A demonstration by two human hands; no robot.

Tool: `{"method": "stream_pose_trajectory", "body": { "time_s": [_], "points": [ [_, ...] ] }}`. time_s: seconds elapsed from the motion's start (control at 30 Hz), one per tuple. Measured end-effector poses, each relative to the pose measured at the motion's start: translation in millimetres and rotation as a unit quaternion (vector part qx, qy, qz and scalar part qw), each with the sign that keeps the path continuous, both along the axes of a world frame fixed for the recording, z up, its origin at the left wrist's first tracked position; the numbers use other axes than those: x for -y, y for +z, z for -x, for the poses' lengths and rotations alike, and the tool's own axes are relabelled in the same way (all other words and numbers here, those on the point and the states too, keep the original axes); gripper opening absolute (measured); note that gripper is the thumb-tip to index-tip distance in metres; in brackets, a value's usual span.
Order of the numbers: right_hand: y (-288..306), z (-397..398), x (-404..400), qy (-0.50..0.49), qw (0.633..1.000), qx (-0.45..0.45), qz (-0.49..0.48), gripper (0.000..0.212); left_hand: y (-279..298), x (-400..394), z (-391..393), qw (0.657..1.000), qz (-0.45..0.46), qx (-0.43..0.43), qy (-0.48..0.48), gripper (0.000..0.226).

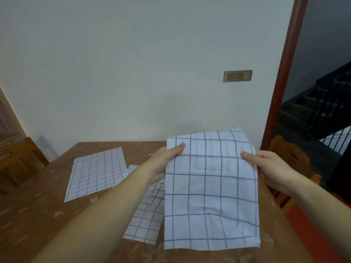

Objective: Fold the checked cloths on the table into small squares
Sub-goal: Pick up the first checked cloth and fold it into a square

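Note:
I hold a white cloth with large blue checks (pixel 210 188) up above the table, doubled over so it hangs as a tall rectangle. My left hand (pixel 163 162) pinches its upper left edge, thumb on the front. On the upper right edge my right hand (pixel 269 168) grips the same way. A second cloth with small blue checks (pixel 96 172) lies flat at the table's back left. Partly hidden behind my left arm and the held cloth lie a small-checked blue cloth (pixel 144 223) and a black-checked one (pixel 158 194).
The brown patterned table (pixel 38 221) stands against a pale wall. A wooden chair (pixel 17 162) is at the left and another chair (pixel 292 158) at the right, beside a doorway with a dark staircase (pixel 322 103).

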State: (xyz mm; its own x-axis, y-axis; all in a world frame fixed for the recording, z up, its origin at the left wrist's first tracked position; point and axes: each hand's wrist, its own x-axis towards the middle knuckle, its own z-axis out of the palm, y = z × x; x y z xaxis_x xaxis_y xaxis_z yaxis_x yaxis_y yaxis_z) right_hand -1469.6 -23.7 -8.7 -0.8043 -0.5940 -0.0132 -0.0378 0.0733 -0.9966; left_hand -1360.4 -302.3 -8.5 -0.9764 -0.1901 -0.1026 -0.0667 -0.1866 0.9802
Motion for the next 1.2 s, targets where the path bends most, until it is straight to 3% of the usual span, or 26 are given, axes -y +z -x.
{"method": "stream_pose_trajectory", "body": {
  "time_s": [0.07, 0.13, 0.27, 0.43, 0.63, 0.8, 0.9, 1.03, 1.2],
  "points": [
    [1, 3, 0, -0.046, 0.998, 0.024, 0.021, 0.038, -10, 2, -1, 0.996, 0.061, 0.037, -0.052, 0.029],
    [-1, 4, -1, -0.058, 0.997, 0.046, 0.032, 0.034, -19, 0, 2, 0.993, 0.098, 0.049, -0.045, 0.02],
    [-19, 4, -6, 0.006, 0.997, 0.065, -0.039, 0.038, -27, 1, 11, 0.997, 0.062, 0.029, 0.044, 0.019],
    [-26, 3, -2, -0.051, 0.997, 0.051, -0.014, 0.028, -30, 2, 16, 0.993, 0.055, 0.023, 0.104, 0.022],
    [-35, 0, 0, 0.065, 0.983, 0.089, -0.146, 0.034, -27, 1, 19, 0.98, 0.022, -0.019, 0.197, 0.016],
    [-41, -6, 6, 0.124, 0.968, 0.102, -0.193, 0.055, -24, 2, 21, 0.971, -0.006, -0.043, 0.236, 0.015],
    [-43, -7, 9, 0.114, 0.975, 0.087, -0.171, 0.057, -23, 5, 21, 0.966, -0.024, -0.053, 0.253, 0.013],
    [-37, -12, 7, 0.109, 0.987, 0.053, -0.107, 0.034, -23, 12, 21, 0.958, -0.035, -0.052, 0.281, 0.01],
    [-34, -10, 6, 0.07, 0.992, -0.026, -0.102, 0.028, -29, 19, 21, 0.949, -0.026, -0.039, 0.312, 0.013]
  ]
}}
